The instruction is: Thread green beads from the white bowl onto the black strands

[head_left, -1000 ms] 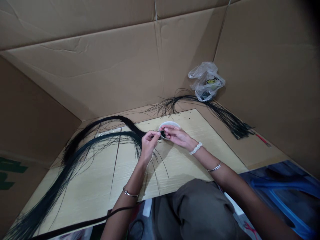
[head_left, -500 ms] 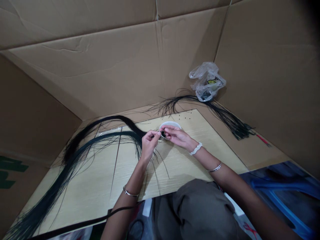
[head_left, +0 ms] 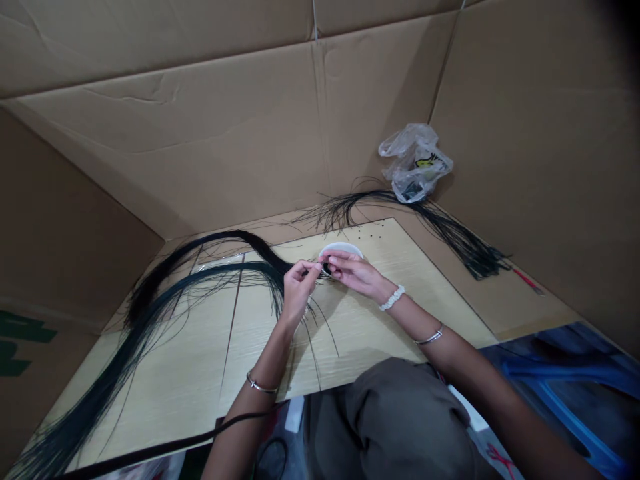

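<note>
My left hand [head_left: 297,288] is closed in a pinch on thin black strands that run off to the left into a long black hair-like bundle [head_left: 150,300] spread over the pale wooden board [head_left: 200,373]. My right hand [head_left: 353,272] meets it fingertip to fingertip, also pinched on the strands, just in front of a small white dish [head_left: 341,249]. A small dark thing sits between the fingertips; I cannot make out what it is. Loose strand ends hang below my left hand.
A second black strand bundle [head_left: 440,230] curves along the back right, ending near a red-tipped piece. A crumpled clear plastic bag [head_left: 415,163] leans in the corner. Cardboard walls [head_left: 200,133] enclose the board. A blue plastic thing [head_left: 565,393] lies at my right.
</note>
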`<state>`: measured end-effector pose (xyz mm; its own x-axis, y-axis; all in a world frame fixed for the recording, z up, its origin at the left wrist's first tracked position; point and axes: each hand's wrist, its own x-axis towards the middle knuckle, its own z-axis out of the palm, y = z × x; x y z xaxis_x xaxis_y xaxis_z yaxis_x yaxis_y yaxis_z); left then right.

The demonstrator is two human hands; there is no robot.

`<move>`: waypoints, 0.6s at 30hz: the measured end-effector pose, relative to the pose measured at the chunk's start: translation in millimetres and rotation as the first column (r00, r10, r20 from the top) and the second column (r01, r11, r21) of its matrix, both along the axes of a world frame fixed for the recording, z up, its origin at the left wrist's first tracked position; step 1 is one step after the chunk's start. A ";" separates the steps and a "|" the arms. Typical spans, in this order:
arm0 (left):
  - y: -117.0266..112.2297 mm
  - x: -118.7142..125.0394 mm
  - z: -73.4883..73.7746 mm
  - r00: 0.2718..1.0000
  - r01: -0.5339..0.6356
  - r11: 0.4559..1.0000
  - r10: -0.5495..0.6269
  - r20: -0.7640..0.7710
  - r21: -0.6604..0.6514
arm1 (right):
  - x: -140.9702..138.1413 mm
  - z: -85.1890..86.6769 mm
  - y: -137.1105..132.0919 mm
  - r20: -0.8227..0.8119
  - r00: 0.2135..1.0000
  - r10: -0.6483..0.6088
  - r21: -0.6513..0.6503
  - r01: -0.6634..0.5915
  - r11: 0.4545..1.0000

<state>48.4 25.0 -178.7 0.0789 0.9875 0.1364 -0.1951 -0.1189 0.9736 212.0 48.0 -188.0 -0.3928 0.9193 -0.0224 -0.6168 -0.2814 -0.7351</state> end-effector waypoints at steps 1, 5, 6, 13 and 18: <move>0.0 0.0 -0.1 1.000 -0.001 1.000 0.001 -0.002 -0.002 | -0.1 0.4 -0.3 0.000 1.000 -0.001 0.001 0.001 1.000; -0.2 -0.2 -1.2 1.000 0.003 1.000 -0.003 -0.013 0.003 | -0.1 1.0 -0.3 0.001 1.000 -0.004 -0.002 0.004 1.000; -0.2 -0.4 -1.7 1.000 0.004 1.000 -0.003 -0.017 0.006 | 0.1 0.9 -0.1 0.007 1.000 -0.007 0.002 0.007 1.000; 0.6 -1.1 -3.7 1.000 0.009 1.000 -0.008 -0.019 0.016 | 5.1 2.0 0.9 0.179 0.981 -0.071 0.143 0.046 0.989; -0.6 -0.7 -2.0 0.999 -0.010 1.000 0.011 -0.036 0.011 | 11.6 6.6 2.4 0.341 0.924 -0.175 0.319 0.062 0.946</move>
<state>47.7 24.4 -180.6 0.0737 0.9868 0.1441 -0.1582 -0.1311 0.9787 223.6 50.4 -181.4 -0.2978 0.9444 0.1395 -0.3093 0.0428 -0.9500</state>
